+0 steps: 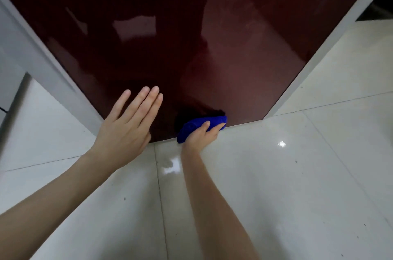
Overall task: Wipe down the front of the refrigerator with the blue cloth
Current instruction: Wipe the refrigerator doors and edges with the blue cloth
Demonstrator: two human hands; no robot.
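Note:
The refrigerator front (170, 36) is a glossy dark red panel that fills the upper part of the view and reaches down to the floor. My right hand (201, 136) grips the bunched blue cloth (195, 124) and presses it against the panel's bottom edge, right of centre. My left hand (125, 128) lies flat on the lower left of the panel with its fingers spread and holds nothing.
Grey side trims (331, 40) frame the refrigerator on the left and right. Glossy white floor tiles (276, 185) with dark grout lines spread below and to both sides. A dark gap (380, 6) shows at the upper right beyond the trim.

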